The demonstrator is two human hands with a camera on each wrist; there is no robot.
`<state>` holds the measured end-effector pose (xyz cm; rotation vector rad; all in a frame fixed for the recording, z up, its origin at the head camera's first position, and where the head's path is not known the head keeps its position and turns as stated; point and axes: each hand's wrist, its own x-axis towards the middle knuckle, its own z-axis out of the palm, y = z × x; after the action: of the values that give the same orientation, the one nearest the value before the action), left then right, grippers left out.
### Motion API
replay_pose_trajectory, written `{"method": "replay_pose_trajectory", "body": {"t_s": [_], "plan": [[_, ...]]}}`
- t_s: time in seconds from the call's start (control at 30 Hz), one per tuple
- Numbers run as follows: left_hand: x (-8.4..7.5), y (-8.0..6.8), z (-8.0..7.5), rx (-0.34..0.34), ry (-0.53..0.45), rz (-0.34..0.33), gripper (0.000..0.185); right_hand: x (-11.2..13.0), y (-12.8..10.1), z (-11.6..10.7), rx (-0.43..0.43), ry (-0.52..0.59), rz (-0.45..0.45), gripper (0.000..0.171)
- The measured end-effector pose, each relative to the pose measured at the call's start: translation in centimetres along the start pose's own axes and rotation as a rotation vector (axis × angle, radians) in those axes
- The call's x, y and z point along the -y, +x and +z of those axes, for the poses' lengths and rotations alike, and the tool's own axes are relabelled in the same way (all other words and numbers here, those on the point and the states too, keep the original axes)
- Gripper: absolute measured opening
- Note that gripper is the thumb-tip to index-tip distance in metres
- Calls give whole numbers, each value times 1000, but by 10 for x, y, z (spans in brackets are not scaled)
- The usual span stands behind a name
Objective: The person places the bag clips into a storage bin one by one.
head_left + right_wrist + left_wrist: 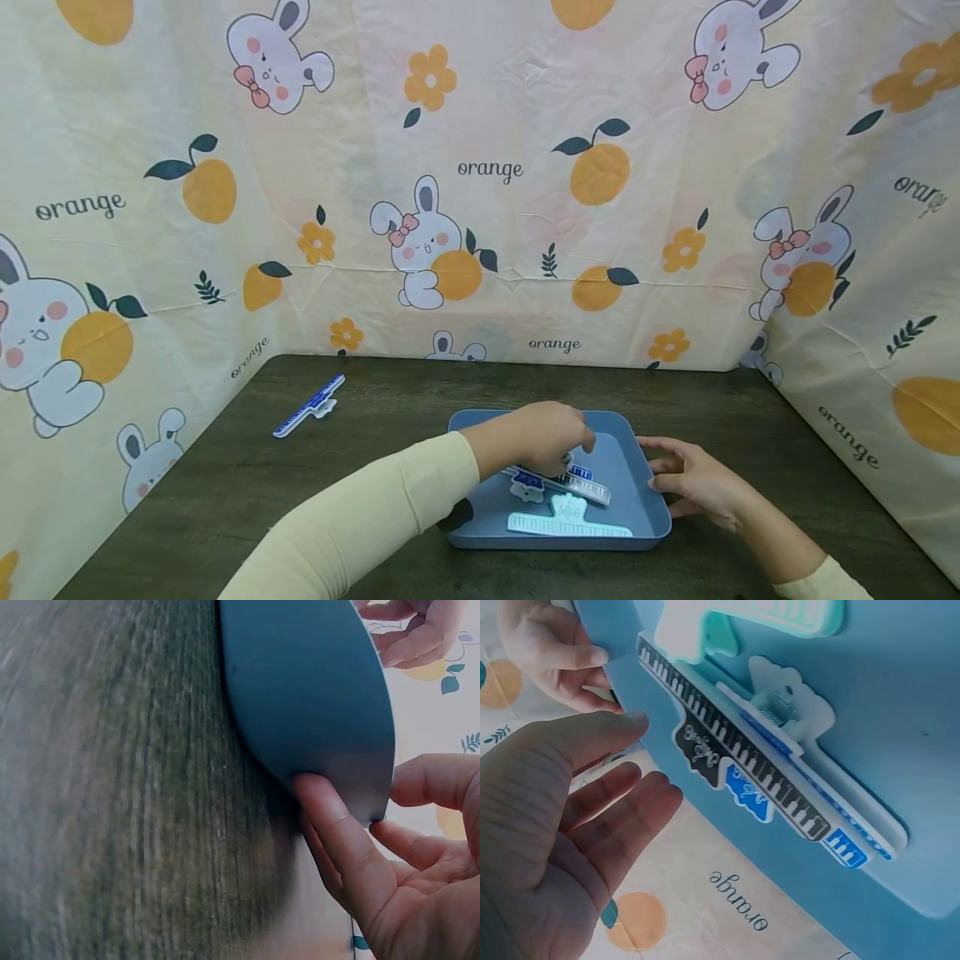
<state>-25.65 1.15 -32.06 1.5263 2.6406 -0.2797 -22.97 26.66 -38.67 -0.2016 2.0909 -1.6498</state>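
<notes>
A blue tray (618,454) holds several long clips printed with piano keys. A mint clip (570,525) lies near its front edge. Behind it, a black clip (735,742) and blue-and-white clips (750,795) lie close together, partly overlapping. My left hand (543,437) is over the tray behind these clips; the left wrist view shows its palm with nothing in it and its fingers spread, apart from the clips. At the tray's right side my right hand (701,487) grips the wall, thumb at the rim and fingers against the outside.
Another blue-and-white clip (309,408) lies on the dark wooden table (360,467) at the back left. A patterned cloth (510,225) with rabbits and oranges hangs behind the table and along both sides.
</notes>
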Motion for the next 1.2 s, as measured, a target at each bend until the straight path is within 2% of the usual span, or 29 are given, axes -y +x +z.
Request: {"method": "replay_pose_trajectory", "body": {"t_s": [0.4,0.7,1.2], "plan": [[-6,-8,-15,-19,-15,-14,34,2,-2,0,1,2,-1,73],[-8,-15,-20,-41,-3,-6,34,2,-3,0,0,-3,-3,72],[-2,-46,-25,-89,-118,12,53,1,-2,1,27,14,-17,74]]}}
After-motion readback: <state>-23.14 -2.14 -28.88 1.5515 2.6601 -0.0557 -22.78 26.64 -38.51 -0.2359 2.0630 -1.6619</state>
